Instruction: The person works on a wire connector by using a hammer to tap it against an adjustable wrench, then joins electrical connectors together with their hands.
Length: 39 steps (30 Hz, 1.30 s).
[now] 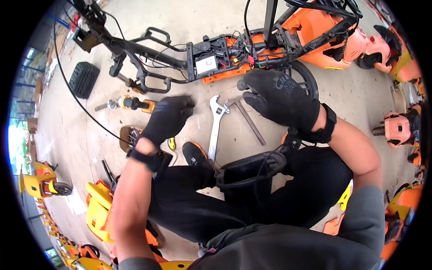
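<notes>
My left hand (166, 119), in a black glove, is raised over the floor left of a large adjustable wrench (216, 126). Its fingers are curled closed, and whatever they may hold is hidden. My right hand (283, 99), also gloved in black, hovers in front of a stripped scooter frame (229, 56). Its fingers bend to the left, with a small gap at the thumb and nothing visible between them. Between my hands, a hammer (248, 120) lies beside the silver wrench, its head close to the wrench jaw. Neither hand touches these tools.
A yellow-and-black power tool (131, 103) and a round container of small parts (129, 136) lie left. Farther left is a black crate (83, 80). An open black bag (252, 170) sits between my legs. Orange scooter parts (398, 129) stand right; a yellow scooter (40, 182) stands left.
</notes>
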Motion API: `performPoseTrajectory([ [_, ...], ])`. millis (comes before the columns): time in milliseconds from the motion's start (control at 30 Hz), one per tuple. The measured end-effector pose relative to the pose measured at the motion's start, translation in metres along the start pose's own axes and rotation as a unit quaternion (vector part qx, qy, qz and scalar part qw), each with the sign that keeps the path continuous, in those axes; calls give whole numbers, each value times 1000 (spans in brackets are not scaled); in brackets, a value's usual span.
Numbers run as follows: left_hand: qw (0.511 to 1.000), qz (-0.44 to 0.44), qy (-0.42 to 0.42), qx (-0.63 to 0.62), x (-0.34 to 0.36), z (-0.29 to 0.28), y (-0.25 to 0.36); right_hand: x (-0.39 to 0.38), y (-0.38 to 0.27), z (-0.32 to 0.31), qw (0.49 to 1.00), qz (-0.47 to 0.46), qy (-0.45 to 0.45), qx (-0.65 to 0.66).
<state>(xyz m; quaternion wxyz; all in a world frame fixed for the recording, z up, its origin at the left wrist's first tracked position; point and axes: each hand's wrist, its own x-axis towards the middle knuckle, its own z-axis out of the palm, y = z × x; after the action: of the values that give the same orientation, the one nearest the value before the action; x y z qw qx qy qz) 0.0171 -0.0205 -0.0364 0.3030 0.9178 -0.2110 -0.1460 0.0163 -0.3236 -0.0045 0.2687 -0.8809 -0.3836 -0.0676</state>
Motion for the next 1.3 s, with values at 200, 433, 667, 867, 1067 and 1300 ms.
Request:
performPoseTrajectory([
  [200,916,-22,34,-398,-4,-14,58,18,-7,-14,993,-47,99,32],
  [433,860,41,78,-502,-32,-24,82,23,-41,-21,981,-106,103,129],
  [667,878,35,46,-475,-37,-30,79,31,-46,-27,981,-89,82,150],
  [867,875,31,37,-482,-39,-32,76,32,-47,-24,981,-87,93,148],
  [1067,914,29,38,-403,-38,-42,86,33,-58,-38,981,-158,102,43],
  [1300,894,36,55,-443,-36,-32,87,25,-64,-38,980,-148,133,7],
])
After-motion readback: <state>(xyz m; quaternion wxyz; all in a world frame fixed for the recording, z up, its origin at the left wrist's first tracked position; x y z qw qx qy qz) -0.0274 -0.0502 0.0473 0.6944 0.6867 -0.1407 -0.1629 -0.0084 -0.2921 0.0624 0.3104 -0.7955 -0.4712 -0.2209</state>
